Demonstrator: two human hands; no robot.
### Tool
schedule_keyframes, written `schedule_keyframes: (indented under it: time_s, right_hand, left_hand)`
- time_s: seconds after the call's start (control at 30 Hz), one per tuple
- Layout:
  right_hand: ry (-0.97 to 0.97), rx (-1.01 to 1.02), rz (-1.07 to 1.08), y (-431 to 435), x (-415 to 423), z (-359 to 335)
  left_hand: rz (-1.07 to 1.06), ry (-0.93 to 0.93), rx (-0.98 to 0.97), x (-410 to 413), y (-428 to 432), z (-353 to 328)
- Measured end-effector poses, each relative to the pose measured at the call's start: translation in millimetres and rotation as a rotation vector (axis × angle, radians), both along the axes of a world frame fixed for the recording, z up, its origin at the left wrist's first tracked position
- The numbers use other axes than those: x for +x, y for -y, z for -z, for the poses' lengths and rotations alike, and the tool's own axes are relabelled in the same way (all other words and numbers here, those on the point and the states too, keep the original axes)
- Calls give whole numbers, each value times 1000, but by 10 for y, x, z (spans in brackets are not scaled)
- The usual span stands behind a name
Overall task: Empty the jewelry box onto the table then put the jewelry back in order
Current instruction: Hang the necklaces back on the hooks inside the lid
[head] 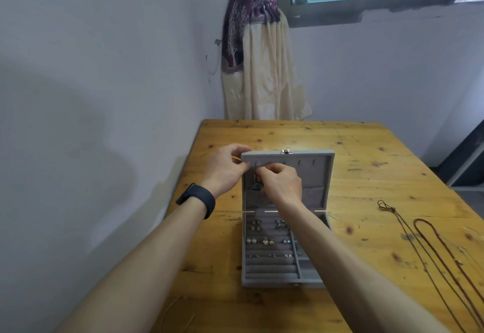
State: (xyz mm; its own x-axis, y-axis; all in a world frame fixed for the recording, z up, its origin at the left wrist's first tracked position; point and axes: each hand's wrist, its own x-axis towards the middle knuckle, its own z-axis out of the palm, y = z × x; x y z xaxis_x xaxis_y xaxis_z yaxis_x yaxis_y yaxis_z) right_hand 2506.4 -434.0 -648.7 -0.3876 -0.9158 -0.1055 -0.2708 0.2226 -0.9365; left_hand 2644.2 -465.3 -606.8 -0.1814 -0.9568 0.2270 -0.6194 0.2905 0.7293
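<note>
So the wooden table is carrying everything here, and the grey jewelry box is sitting open on its left half. The box's lid is standing upright at the back of the box, with the clasp at the top. A row of little hooks is running along its upper inside, with a slack pocket hanging below them.

Down in the base of the box, the padded rolls are taking up the left part. They're holding small earrings in three rows, tucked into the slots. The compartments along the right of the base are mostly hiding under the forearm, so I can't tell what's in them.

Right of the box and well apart from it, two long cords are lying on the table. A dark brown cord is lying nearer the box and a reddish cord is just beyond it.

Now the hands, both reaching over the box. The left hand, with a black watch on its wrist, is gripping the lid's top left corner, with the fingers curling over the edge. The right hand is just beside it in front of the lid's lining. Its fingertips are pinching the top of a green pendant necklace at the leftmost hooks. The pendant is dangling below the fingers against the lining. I can't tell if it's actually hanging on a hook.
</note>
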Motion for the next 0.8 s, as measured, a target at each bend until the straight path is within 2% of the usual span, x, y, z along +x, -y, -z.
schedule_keyframes:
  time_s: [0.13,0.4,0.53,0.7,0.8]
  right_hand:
    - [-4,1,-14,-40,-4,-5]
    - [-150,-50,-50,-108,-38,7]
    - [-353,-160,-77,-280,-133,105]
    - [-803,-249,-171,-465,-251,433]
    - [-911,-242,-191,-509,-271,514]
  left_hand:
    - [-2,-10,5,-22,-23,14]
    - [-6,6,-16,-46,-8,102]
    - [-15,-8,-35,-66,-34,131]
    - [-1,-52,-21,-69,-79,172]
    - [9,-103,34,-72,-112,175]
